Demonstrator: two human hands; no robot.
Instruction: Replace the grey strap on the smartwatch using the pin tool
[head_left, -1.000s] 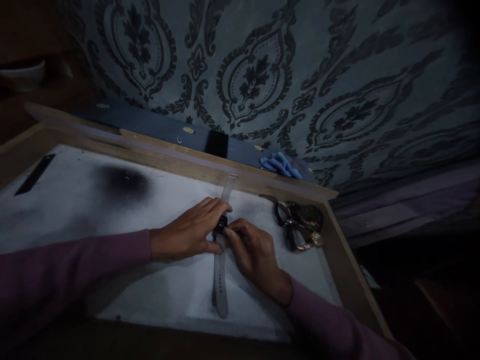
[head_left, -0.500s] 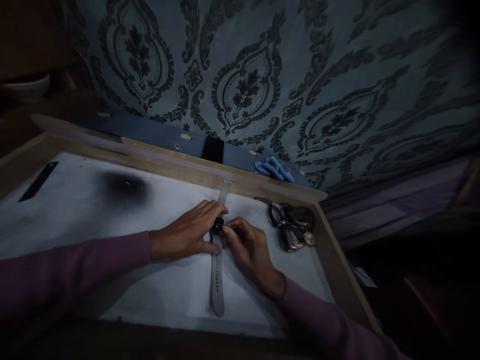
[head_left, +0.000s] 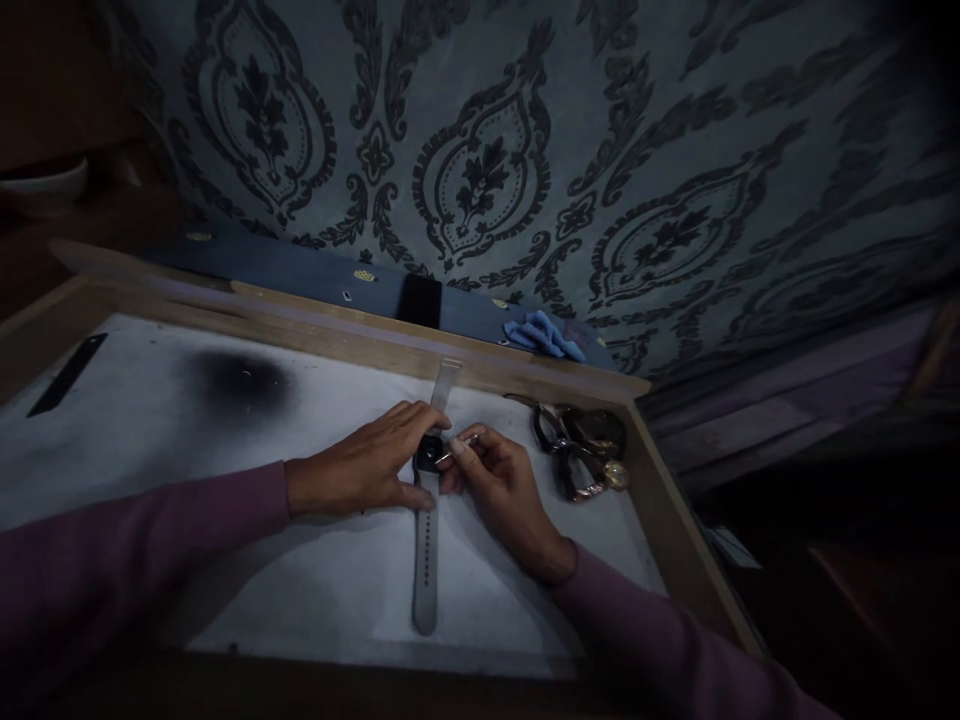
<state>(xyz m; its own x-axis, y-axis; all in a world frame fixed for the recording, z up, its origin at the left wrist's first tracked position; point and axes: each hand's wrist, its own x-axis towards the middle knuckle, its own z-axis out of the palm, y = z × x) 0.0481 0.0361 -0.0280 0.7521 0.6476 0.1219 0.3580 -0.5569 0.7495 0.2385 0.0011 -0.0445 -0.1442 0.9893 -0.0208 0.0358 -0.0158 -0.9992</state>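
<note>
A wristwatch with a grey strap (head_left: 426, 560) lies stretched out on the white surface, its small dark case (head_left: 428, 453) face down or up, I cannot tell which. My left hand (head_left: 360, 468) grips it from the left, fingers above the case and thumb on the strap below. Pinched in my right hand (head_left: 504, 492) is a thin metal tool (head_left: 444, 459), its exact kind too small to make out. The tool's tip points at the right edge of the case.
Several other watches (head_left: 581, 455) lie bunched at the right inside the wooden tray (head_left: 664, 490). A dark flat strip (head_left: 69, 375) is at the left. Behind the rim are a black flat object (head_left: 419, 301) and a crumpled blue cloth (head_left: 544, 335).
My right hand has drawn slightly away from the case, so more of the metal tool shows. My left hand keeps its hold on the watch. The whole view has shifted a little.
</note>
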